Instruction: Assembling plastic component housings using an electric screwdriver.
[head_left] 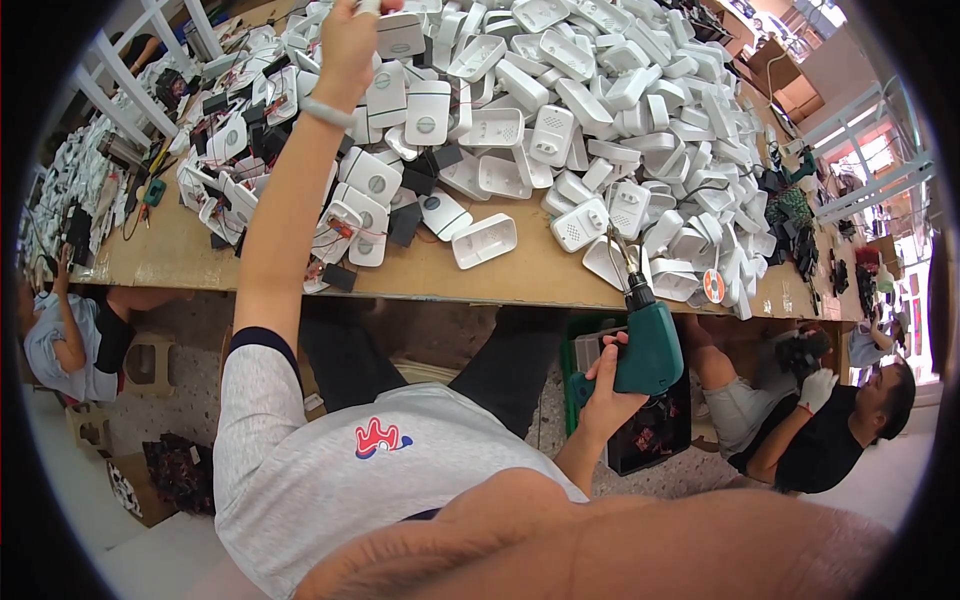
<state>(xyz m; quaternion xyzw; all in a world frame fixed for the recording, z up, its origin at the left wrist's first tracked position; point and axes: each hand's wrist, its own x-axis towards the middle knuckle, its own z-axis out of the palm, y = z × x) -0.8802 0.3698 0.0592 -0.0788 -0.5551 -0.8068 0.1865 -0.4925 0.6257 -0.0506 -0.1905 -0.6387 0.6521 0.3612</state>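
Observation:
My left hand (348,50) is stretched across the table to the far left of the pile, its fingers closed at the top edge of the picture. A bit of something white shows at the fingertips, too cut off to name. My right hand (606,402) grips a green pistol-shaped soldering gun (650,350) at the near table edge, its metal tip pointing up at the pile. Beside the tip lie white plastic housings (580,225) with speaker holes. Left of centre, white housings with round grey dials (428,115) lie with black boxes and thin wires. An open white shell (485,240) rests near the front edge.
The brown table (420,283) carries a heap of white shells. Below its right edge stand bins (650,440). A co-worker in a white glove (818,390) sits at right; another person (70,335) sits at far left near a stool (150,365). White metal frames rise at both sides.

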